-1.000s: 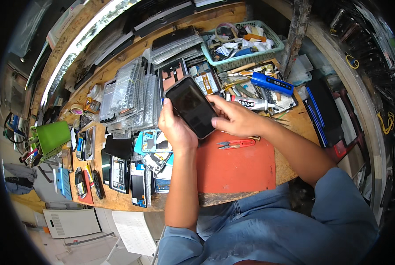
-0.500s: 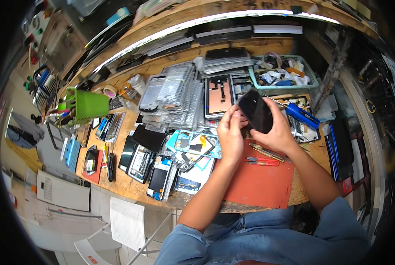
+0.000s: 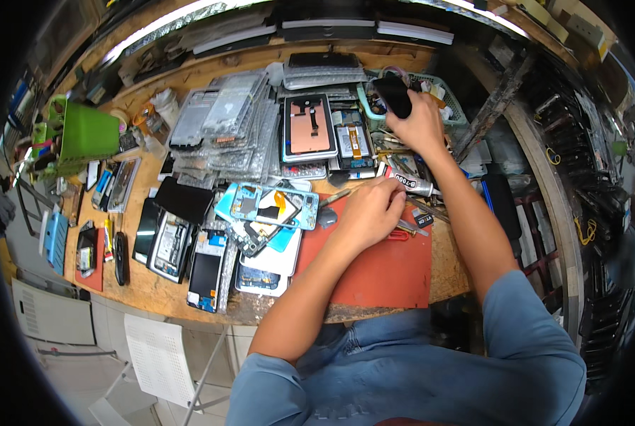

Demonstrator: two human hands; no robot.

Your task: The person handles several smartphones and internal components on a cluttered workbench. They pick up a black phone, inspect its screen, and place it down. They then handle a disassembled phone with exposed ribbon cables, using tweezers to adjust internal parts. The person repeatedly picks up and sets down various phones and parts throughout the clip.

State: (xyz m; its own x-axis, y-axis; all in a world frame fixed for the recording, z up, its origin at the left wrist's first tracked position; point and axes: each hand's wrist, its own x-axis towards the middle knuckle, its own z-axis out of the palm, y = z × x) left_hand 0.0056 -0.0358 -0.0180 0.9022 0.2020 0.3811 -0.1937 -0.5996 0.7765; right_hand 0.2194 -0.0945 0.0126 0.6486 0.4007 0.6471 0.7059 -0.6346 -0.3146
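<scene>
Right hand (image 3: 421,126) pinches phone (image 3: 392,96) near basket (image 3: 456,106); left hand (image 3: 368,214) over mat (image 3: 385,280), fingers curled, can't tell if pinching anything; tube (image 3: 419,186) beside it.

Bold letters and digits run along a pale, dark-banded glue-type tube (image 3: 415,185); small pale characters mark a flat black rectangular piece (image 3: 422,219). Print on a rectangular white-and-gold phone component (image 3: 353,142) is too tiny to read.

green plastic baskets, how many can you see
2: a bright green plastic basket at the picture's left, and a pale green plastic basket at back right, partly behind the right hand. More could be hidden.
</scene>
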